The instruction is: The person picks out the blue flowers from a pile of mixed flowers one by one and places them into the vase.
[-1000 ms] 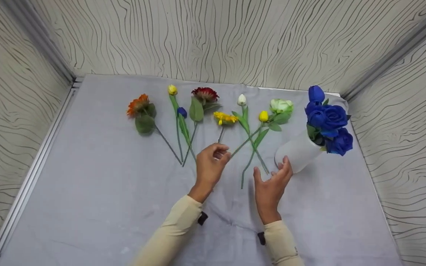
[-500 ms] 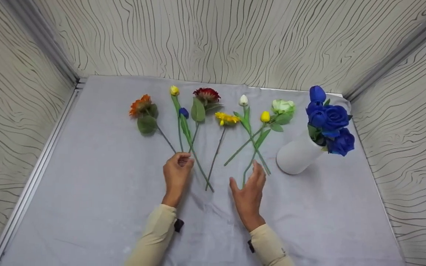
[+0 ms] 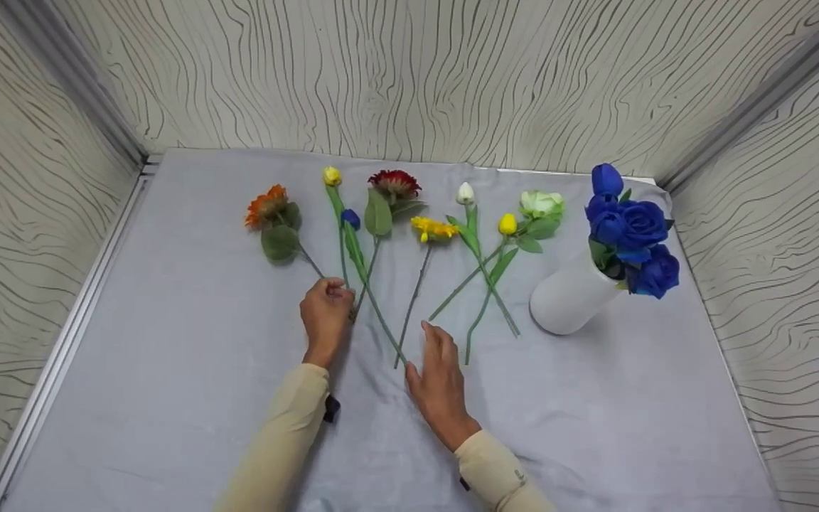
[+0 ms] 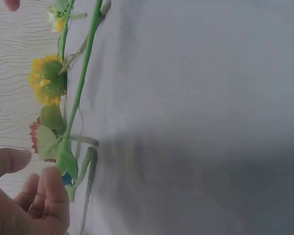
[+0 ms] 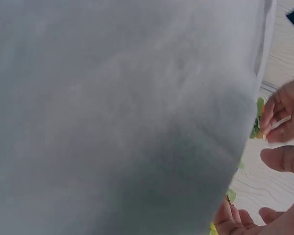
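My left hand (image 3: pixel 325 316) is over the lower stems of an orange flower (image 3: pixel 266 206) and a yellow tulip (image 3: pixel 332 176). Its thumb and loosely bent fingers stand apart in the left wrist view, with nothing seen between them. The blue tulip (image 3: pixel 350 219) lies just right of it, its long stem running toward me. At that stem's near end is my right hand (image 3: pixel 439 384), fingers extended and thumb spread; whether the thumb touches the stem I cannot tell. A dark red flower (image 3: pixel 394 183) and a yellow daisy-like flower (image 3: pixel 434 228) lie between and beyond the hands.
On the right stands a white vase (image 3: pixel 569 302) filled with blue roses and tulips (image 3: pixel 642 224). A white tulip (image 3: pixel 466 193), another yellow tulip (image 3: pixel 507 224) and a pale green flower (image 3: pixel 542 204) lie with crossing stems. Patterned walls (image 3: pixel 409 78) enclose the cloth-covered table (image 3: pixel 168 355).
Both hands have travelled left: the left one from the middle stems to the orange flower's stem, the right one from beside the vase to the blue tulip's stem end. The flowers stay put.
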Tool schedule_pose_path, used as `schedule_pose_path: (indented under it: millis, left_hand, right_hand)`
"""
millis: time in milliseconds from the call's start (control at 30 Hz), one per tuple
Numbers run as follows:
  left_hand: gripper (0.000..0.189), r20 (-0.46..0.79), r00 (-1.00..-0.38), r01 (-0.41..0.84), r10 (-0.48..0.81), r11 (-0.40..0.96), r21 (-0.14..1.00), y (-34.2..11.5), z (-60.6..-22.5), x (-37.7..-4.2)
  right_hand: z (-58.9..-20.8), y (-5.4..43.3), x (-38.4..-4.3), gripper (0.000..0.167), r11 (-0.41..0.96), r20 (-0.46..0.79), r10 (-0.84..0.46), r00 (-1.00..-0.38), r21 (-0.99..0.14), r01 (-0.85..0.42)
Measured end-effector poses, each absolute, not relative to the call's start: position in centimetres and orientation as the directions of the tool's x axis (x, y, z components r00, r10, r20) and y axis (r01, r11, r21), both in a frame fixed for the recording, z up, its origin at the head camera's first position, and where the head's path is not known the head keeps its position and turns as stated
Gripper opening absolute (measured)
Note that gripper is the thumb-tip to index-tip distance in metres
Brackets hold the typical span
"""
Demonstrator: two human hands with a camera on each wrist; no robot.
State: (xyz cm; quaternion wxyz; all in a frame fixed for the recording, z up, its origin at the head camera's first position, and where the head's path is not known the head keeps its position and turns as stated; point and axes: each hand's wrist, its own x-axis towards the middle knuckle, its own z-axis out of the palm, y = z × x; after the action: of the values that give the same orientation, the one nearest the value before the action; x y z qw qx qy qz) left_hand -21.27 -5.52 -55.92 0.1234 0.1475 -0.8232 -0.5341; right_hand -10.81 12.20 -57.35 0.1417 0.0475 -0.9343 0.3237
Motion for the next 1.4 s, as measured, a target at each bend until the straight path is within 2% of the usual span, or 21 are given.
schedule_pose_path:
  millis: [167,500,733,1000,1400]
  left_hand:
    - [0.023,0.015,-0.929,-0.142,-0.37,0.393,0.909,-4.8,-55.7,-23.8]
    - [0.031,-0.033,-0.939,-0.208,-0.342,0.488,0.848,-3.4,-55.9,-26.8]
    - [0.033,-0.072,-0.923,-0.289,-0.378,0.56,0.776,-2.7,-56.0,-28.0]
    - [0.034,-0.105,-0.914,-0.351,-0.391,0.638,0.686,-1.9,-56.0,-29.0]
    - [0.024,-0.127,-0.919,-0.352,-0.373,0.636,0.687,-1.9,-56.3,-29.7]
  right_hand:
    - [-57.9,11.8,-10.9,0.061,0.81,0.277,-0.052,-0.959,-0.551,-0.203]
    - [-58.4,11.9,-11.2,0.045,0.783,0.261,-0.13,-0.957,-0.565,-0.261]
    - [-58.3,11.3,-11.8,0.038,0.792,0.224,-0.121,-0.967,-0.566,-0.23]
    - [-58.6,10.7,-12.3,0.028,0.858,0.271,-0.177,-0.946,-0.428,-0.283]
    - [-58.5,10.6,-12.9,0.013,0.837,0.265,-0.187,-0.946,-0.46,-0.295]
